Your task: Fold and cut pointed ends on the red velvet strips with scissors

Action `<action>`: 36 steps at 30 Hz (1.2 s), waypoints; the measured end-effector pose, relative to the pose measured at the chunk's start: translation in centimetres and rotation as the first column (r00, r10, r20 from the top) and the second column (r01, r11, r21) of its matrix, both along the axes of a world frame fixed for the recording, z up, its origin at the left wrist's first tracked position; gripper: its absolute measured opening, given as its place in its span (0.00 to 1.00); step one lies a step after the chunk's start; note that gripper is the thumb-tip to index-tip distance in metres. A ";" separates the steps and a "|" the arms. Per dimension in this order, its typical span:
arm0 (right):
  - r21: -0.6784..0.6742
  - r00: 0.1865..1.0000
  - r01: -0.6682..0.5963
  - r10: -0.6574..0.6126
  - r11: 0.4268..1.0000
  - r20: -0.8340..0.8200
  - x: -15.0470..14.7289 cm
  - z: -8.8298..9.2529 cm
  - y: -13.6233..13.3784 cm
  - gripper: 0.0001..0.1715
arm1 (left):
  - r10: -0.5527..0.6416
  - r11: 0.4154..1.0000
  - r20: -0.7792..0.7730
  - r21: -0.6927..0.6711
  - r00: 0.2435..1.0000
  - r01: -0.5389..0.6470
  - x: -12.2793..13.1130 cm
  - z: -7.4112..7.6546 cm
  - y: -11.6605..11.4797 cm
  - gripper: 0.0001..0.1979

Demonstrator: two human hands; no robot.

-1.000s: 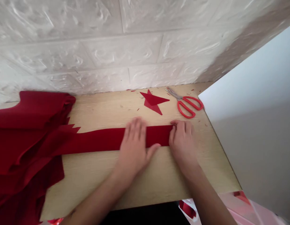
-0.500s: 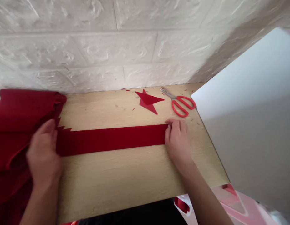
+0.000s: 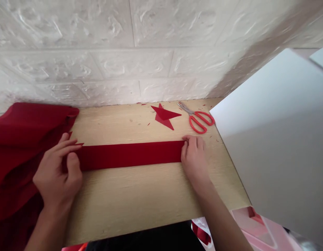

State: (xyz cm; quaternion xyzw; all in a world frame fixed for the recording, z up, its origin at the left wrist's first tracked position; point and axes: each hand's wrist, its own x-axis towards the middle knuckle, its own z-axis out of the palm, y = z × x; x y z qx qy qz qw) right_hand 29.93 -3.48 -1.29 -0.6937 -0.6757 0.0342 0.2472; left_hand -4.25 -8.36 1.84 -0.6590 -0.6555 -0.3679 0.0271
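A flat band of red folded cloth (image 3: 132,154) stretches from left to right across the wooden tabletop. At its right end my right hand (image 3: 194,160) has its fingers curled over the edge, gripping it. My left hand (image 3: 59,167) lies at the other end, fingers stretched out and thumb apart, partly covering the cloth there. Pointed tips of cloth stick out by its fingertips. Beside and behind that hand, a large heap of red cloth (image 3: 33,129) spreads over the table's left side.
Red-handled scissors (image 3: 195,116) lie near the wall with blades slightly apart. Left of them are pointed red cloth scraps (image 3: 165,115) and tiny bits. A white textured wall (image 3: 135,66) borders the back, a pale panel (image 3: 276,132) the right. Something pink (image 3: 255,226) is below, right.
My left hand has shifted right along the band, with its fingers spreading over the cloth. The right hand keeps its place on the end. The camera view has tilted slightly.
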 end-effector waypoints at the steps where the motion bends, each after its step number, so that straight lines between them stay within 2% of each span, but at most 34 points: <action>1: -0.003 1.000 0.003 -0.003 1.000 -0.004 0.0 0.0 0.0 0.13 | -0.053 0.998 -0.093 0.030 0.994 0.056 1.1 0.7 0.1 0.13; 2: -0.005 1.000 0.007 -0.007 1.000 -0.009 0.0 0.0 0.0 0.13 | -0.111 0.992 -0.138 0.046 0.984 0.119 2.6 1.5 0.4 0.12; 4: -0.001 1.000 0.012 -0.012 1.000 -0.026 0.0 0.0 -0.1 0.13 | -0.261 0.965 -0.151 -0.006 0.953 0.264 6.4 2.9 1.4 0.12; 5: 0.005 0.999 0.014 -0.014 1.000 -0.035 0.1 0.0 -0.2 0.13 | -0.378 0.926 -0.141 -0.075 0.915 0.371 8.5 3.4 2.0 0.14; 6: 0.007 0.999 0.014 -0.014 1.000 -0.043 0.2 0.1 -0.2 0.13 | -0.511 0.859 -0.150 -0.122 0.846 0.497 10.8 3.5 2.8 0.18; 8: -0.011 0.998 0.003 -0.003 1.000 -0.060 0.3 0.1 -0.3 0.13 | -0.725 0.688 -0.212 -0.189 0.655 0.700 14.9 2.9 4.5 0.25; 9: -0.026 0.997 -0.001 -0.001 1.000 -0.072 0.3 0.0 -0.3 0.13 | -0.774 0.633 -0.231 -0.249 0.590 0.733 16.5 2.3 5.3 0.28; 12: -0.049 0.993 0.026 -0.031 0.998 -0.117 0.3 -0.2 -0.2 0.12 | -0.823 0.565 -0.222 -0.420 0.523 0.711 19.3 -0.4 6.7 0.37; 15: -0.014 0.978 0.085 -0.086 0.996 -0.188 0.6 0.0 -0.3 0.10 | -0.833 0.545 -0.212 -0.472 0.511 0.693 19.8 -2.1 6.9 0.42; 18: 0.037 0.960 0.128 -0.115 0.991 -0.255 1.8 1.0 -1.4 0.11 | -0.817 0.570 -0.228 -0.461 0.530 0.680 19.7 -2.5 6.7 0.42; 20: 0.068 0.966 0.126 -0.107 0.990 -0.234 2.9 2.0 -2.6 0.10 | -0.803 0.591 -0.245 -0.448 0.544 0.671 19.8 -2.3 6.5 0.40; 23: 0.063 0.991 -0.046 0.054 0.997 -0.126 4.2 2.7 -4.0 0.10 | -0.794 0.605 -0.267 -0.430 0.546 0.670 20.0 -2.2 6.5 0.38; 25: 0.058 0.981 -0.182 0.185 0.982 -0.053 4.7 2.7 -4.4 0.13 | -0.786 0.616 -0.285 -0.423 0.548 0.665 20.1 -2.3 6.5 0.37; 28: 0.077 0.969 -0.247 0.248 0.966 -0.008 4.7 2.2 -4.4 0.17 | -0.774 0.633 -0.308 -0.408 0.554 0.658 20.1 -2.3 6.6 0.36; 32: 0.056 0.980 -0.174 0.179 0.983 -0.090 4.1 2.2 -3.8 0.15 | -0.772 0.635 -0.304 -0.399 0.558 0.662 20.2 -2.3 6.5 0.35; 36: -0.033 0.970 0.005 -0.013 0.999 -0.241 3.2 2.7 -2.7 0.09 | -0.771 0.637 -0.295 -0.389 0.565 0.666 20.4 -2.3 6.5 0.34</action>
